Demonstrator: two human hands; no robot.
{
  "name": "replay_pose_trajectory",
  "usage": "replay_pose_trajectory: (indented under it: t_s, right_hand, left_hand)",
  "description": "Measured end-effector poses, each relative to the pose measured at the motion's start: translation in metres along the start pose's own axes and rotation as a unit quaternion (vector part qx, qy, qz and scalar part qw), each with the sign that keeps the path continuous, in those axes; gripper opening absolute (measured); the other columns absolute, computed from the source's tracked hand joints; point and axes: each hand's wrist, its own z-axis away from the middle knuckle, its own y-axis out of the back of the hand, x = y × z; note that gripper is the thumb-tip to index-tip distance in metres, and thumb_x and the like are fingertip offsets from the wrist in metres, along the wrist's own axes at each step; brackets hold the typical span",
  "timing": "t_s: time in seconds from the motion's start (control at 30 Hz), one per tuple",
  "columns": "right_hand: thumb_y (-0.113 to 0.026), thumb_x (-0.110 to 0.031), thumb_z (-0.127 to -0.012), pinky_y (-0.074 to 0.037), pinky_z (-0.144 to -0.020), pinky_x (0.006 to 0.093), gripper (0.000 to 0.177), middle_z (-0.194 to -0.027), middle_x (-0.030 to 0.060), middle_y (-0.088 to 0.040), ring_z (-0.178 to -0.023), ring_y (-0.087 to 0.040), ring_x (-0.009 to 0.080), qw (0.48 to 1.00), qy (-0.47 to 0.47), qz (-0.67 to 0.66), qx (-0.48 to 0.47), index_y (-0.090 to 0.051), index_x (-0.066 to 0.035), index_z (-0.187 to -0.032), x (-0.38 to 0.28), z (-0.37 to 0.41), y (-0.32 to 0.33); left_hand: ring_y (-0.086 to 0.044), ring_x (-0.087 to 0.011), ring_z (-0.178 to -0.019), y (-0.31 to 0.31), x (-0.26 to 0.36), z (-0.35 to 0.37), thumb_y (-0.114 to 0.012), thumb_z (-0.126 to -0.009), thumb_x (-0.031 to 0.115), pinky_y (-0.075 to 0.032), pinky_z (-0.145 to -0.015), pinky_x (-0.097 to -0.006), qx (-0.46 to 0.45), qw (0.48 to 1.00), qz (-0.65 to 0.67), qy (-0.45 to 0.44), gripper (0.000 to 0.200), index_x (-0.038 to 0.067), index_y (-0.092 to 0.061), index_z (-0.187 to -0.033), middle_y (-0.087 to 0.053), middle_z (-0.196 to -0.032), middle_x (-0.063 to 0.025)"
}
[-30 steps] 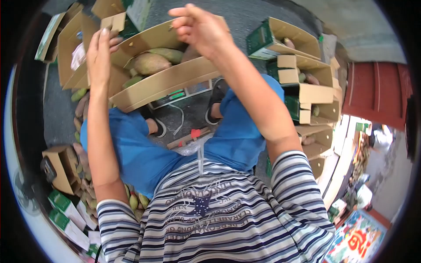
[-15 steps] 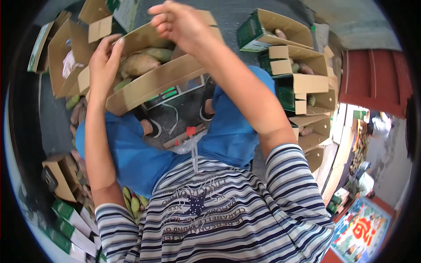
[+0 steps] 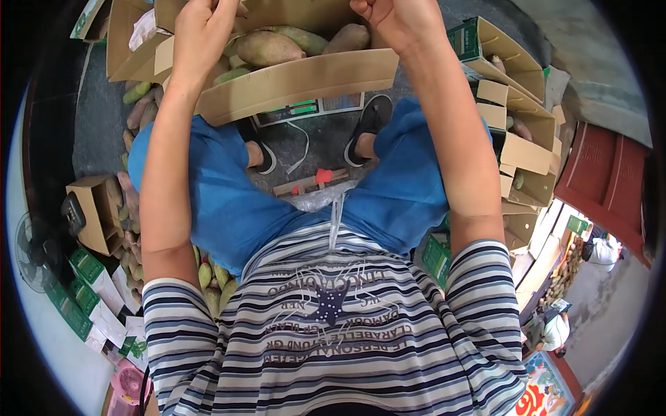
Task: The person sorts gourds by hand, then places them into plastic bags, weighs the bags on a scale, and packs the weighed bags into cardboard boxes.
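An open cardboard box (image 3: 298, 84) holds several large brownish-green tubers (image 3: 270, 48) in front of me. At its left end is my left hand (image 3: 205, 31), fingers pressed together near the top of the frame. My right hand (image 3: 399, 21) is above the box's right end with its fingers curled closed. What either hand pinches, if anything, cannot be made out at the frame's upper edge. Below the box a scale (image 3: 305, 109) with a green display shows in part, its cable on the floor.
Open boxes with tubers (image 3: 527, 149) line the right side. Loose tubers (image 3: 139, 111) lie on the left floor, near another carton (image 3: 94, 215). A wooden piece with red parts (image 3: 322, 177) is between my feet. A fan (image 3: 35, 253) stands far left; a person (image 3: 555, 329) is far right.
My right hand has moved right, from over the box's middle to its right end, and its fingers have curled. My left hand's fingers have closed together. The view has shifted.
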Motion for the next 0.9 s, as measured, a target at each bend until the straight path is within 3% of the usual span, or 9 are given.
replay_pose_trajectory:
  t_s: [0.9]
  right_hand:
    - [-0.043,-0.023,-0.097,-0.044,-0.057,0.0247,0.027,-0.072,0.0016,-0.060,-0.059,-0.055,0.0106,1.000,0.000,0.012,-0.005,-0.059,-0.002,-0.099,-0.0008,0.0008,-0.0011]
  left_hand:
    - [-0.047,-0.0066,-0.050,0.0038,0.0017,0.0029,-0.039,-0.099,0.034,-0.037,-0.047,-0.0207,0.006,0.999,0.039,0.021,0.040,-0.001,-0.059,-0.100,-0.054,-0.063,-0.0023]
